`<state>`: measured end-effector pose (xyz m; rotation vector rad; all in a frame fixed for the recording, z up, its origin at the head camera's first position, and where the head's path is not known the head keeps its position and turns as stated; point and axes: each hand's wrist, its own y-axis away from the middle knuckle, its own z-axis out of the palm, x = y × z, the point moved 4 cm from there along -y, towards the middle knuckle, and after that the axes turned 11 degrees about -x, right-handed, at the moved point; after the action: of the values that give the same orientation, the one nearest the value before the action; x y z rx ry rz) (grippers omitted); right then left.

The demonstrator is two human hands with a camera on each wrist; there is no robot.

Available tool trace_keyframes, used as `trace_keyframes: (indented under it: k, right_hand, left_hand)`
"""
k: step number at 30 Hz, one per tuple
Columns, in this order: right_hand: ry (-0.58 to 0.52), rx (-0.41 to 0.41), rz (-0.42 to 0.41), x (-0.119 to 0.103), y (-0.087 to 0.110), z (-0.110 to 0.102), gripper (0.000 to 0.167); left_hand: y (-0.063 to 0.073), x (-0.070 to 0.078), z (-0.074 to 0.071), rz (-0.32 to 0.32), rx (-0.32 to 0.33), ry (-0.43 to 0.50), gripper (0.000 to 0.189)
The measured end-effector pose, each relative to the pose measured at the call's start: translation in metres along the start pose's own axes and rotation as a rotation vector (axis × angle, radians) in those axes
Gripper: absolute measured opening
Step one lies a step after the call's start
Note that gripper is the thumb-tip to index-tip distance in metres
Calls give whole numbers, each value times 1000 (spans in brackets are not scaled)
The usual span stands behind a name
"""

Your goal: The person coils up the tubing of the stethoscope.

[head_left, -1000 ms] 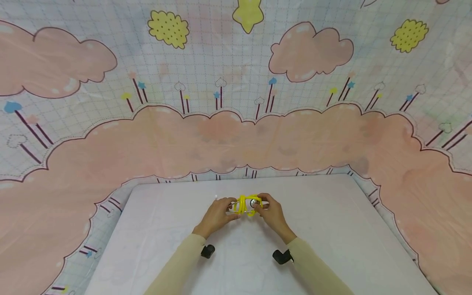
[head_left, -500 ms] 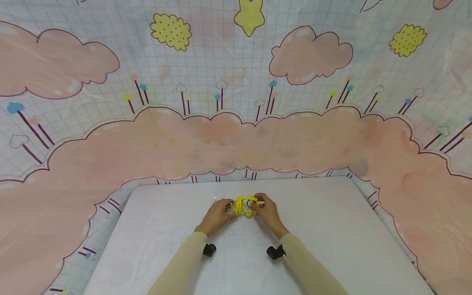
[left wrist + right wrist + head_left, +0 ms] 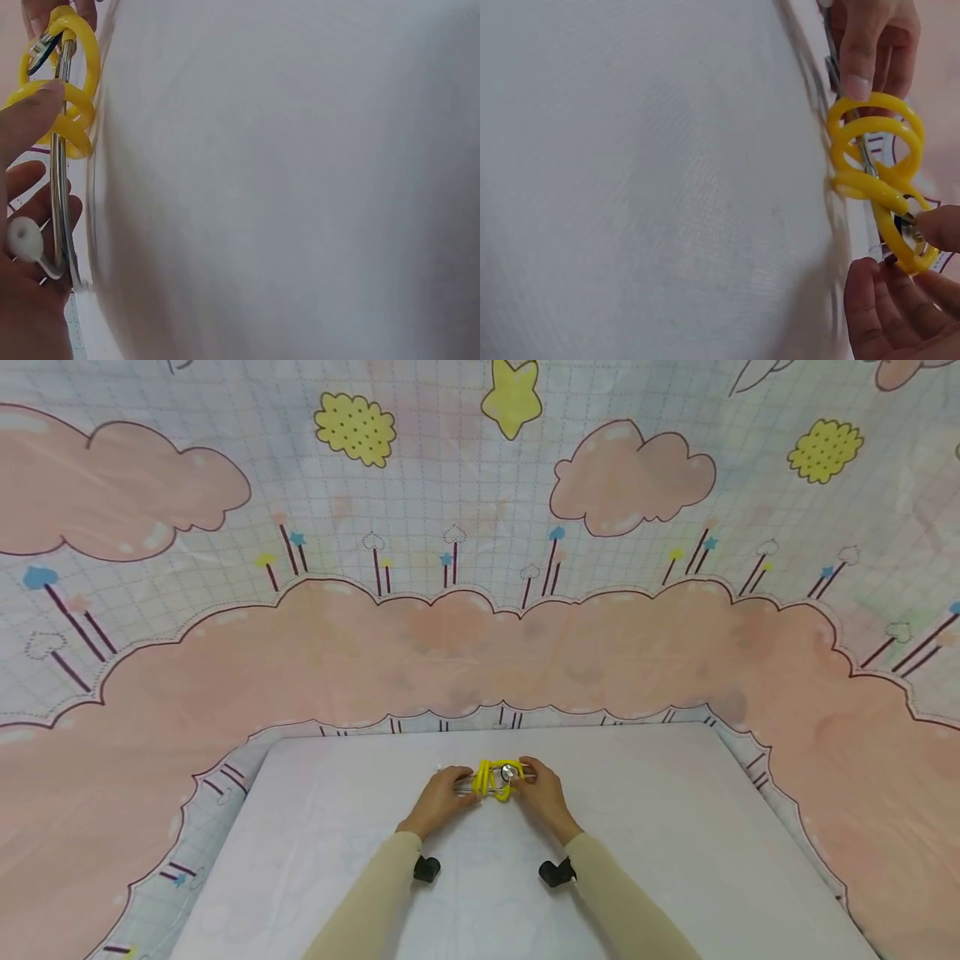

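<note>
Between my two hands is a stethoscope with coiled yellow tubing (image 3: 484,777), held over the far half of the table. My left hand (image 3: 438,800) grips the metal ear tubes (image 3: 58,176) at one end, thumb against the coils. A white ear tip (image 3: 25,238) sticks out by the palm in the left wrist view. At the other end my right hand (image 3: 546,797) pinches the stethoscope by its round silver chest piece (image 3: 507,772), thumb on it and fingers behind. Several yellow loops (image 3: 877,124) wrap round the metal tubes in the right wrist view.
The white tabletop (image 3: 495,893) spreads out below both arms. A cloth printed with clouds and stars (image 3: 480,652) hangs behind the table and along its sides. A black wrist camera (image 3: 427,869) sits on the left cuff and another black camera (image 3: 557,872) on the right one.
The right hand has shifted slightly left with the chest piece, nearer to the left hand. Both hands keep their hold on the stethoscope. The head view has tilted up a little.
</note>
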<state>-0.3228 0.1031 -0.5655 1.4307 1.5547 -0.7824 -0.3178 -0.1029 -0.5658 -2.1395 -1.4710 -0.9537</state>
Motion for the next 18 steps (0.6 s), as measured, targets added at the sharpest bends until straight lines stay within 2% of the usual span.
trace_keyframes:
  k: [5, 10, 18]
  right_hand:
    - [-49, -3, 27, 6, 0, -2, 47]
    - [-85, -8, 24, 12, 1, -7, 48]
    - [-127, 8, -41, 9, 7, -20, 43]
  left_hand:
    - [-1, -2, 0, -22, 8, 25, 54]
    - [4, 3, -3, -17, 29, 30, 55]
    - [18, 19, -18, 84, 135, -35, 50]
